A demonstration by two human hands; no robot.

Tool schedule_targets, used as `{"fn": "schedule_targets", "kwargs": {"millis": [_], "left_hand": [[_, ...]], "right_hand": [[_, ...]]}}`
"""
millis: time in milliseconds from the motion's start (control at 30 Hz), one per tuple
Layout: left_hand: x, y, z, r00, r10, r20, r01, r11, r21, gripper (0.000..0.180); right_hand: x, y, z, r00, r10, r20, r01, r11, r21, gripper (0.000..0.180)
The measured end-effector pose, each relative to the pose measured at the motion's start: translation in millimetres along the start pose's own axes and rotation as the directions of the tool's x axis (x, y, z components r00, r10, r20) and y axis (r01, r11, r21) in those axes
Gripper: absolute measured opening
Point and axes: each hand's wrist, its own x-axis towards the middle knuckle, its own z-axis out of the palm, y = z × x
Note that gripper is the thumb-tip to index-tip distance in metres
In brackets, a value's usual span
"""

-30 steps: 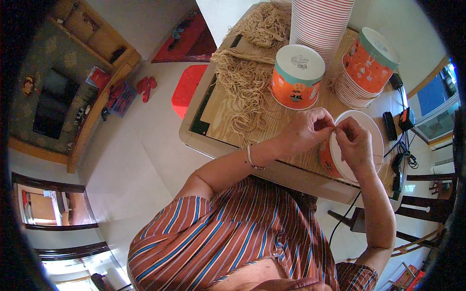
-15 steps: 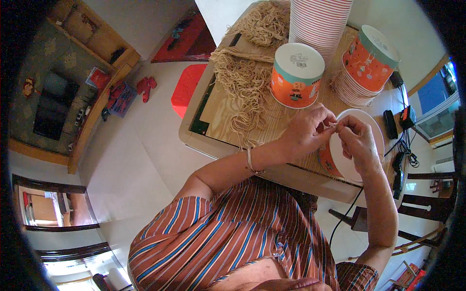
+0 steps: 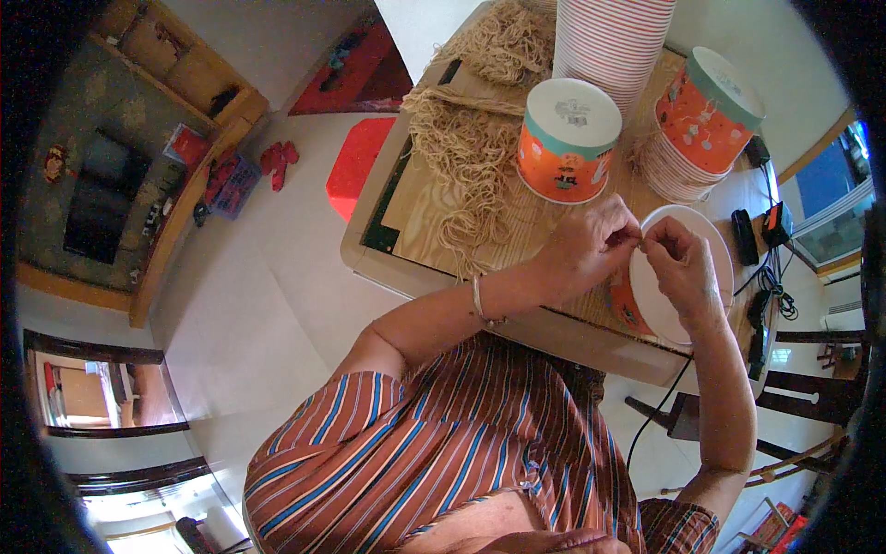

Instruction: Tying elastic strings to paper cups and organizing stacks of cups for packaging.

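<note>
My left hand (image 3: 595,238) and my right hand (image 3: 681,268) meet fingertip to fingertip, each in a pinch. What they pinch is too small to make out. Beneath my right hand lies an orange paper tub (image 3: 630,300) whose white round face is turned up toward me. Just beyond my left hand an upside-down orange and green paper tub (image 3: 563,169) stands with its white base on top. A loose tangle of beige string (image 3: 466,166) spreads over the wooden tabletop left of that tub.
Behind stand a tall stack of paper tubs (image 3: 611,42) and a shorter orange-topped stack (image 3: 706,120). More string (image 3: 503,42) is heaped at the back. Black adapters and cables (image 3: 775,226) line the table's right side. A red stool (image 3: 355,166) stands left of the table (image 3: 406,217).
My fingers have drawn closer together and closed into tighter pinches at nearly the same spot. The tubs and string stay in place, with only a slight shift of the view.
</note>
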Motion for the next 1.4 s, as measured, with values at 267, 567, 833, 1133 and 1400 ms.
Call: {"fn": "schedule_targets", "kwargs": {"millis": [267,567,833,1133,1400], "left_hand": [[7,-13,-3,0.993,0.107,0.042,-0.107,0.994,0.001,0.014],[12,-10,-16,0.981,0.062,0.184,-0.061,0.998,-0.009,0.014],[8,-6,-13,0.979,-0.118,0.167,0.158,0.956,-0.249,0.007],[-1,-21,1,0.924,-0.317,0.212,0.382,0.776,-0.502,0.009],[0,-17,0,0.907,-0.344,0.244,0.421,0.713,-0.56,0.013]], "right_hand": [[0,-2,-3,0.999,-0.04,0.027,0.041,0.998,-0.05,0.009],[0,-21,-6,0.972,0.22,0.084,-0.223,0.974,0.027,0.012],[-2,-11,-14,0.968,0.158,0.196,-0.211,0.935,0.285,0.015],[-6,4,-3,0.972,0.146,0.184,-0.197,0.933,0.3,0.009],[-15,0,13,0.967,-0.241,-0.078,0.227,0.961,-0.158,0.009]]}}
